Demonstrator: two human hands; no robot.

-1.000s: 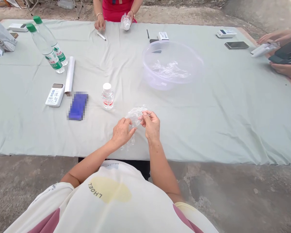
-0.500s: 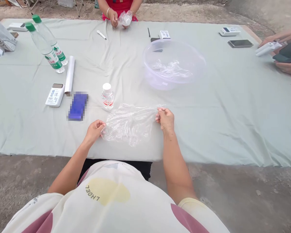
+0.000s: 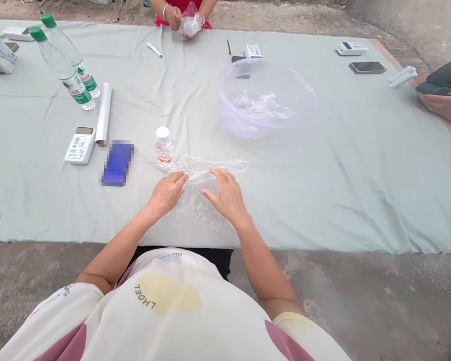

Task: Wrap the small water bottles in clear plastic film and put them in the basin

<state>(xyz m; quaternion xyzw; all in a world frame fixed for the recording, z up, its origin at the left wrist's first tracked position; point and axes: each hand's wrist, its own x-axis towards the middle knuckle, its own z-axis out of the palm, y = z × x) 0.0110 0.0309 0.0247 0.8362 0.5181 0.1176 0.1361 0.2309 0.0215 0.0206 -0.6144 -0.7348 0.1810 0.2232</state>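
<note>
The right hand [image 3: 227, 194] is open over the clear plastic film [image 3: 203, 210], thumb spread well away from the fingers; the left hand [image 3: 168, 193] lies palm down at the film's nine o'clock side, fingers together, and whether it pinches anything I cannot tell. The film lies crumpled on the cloth-covered table [image 3: 342, 175], below and between both hands. Taking the film as the dial's centre, twelve pointing away from the person, a small white-capped bottle [image 3: 164, 150] stands upright just beside it between ten and eleven, a blurred blue object [image 3: 116, 163] lies at ten, and a translucent basin [image 3: 248, 129] holding more crumpled film [image 3: 265, 105] sits at one.
</note>
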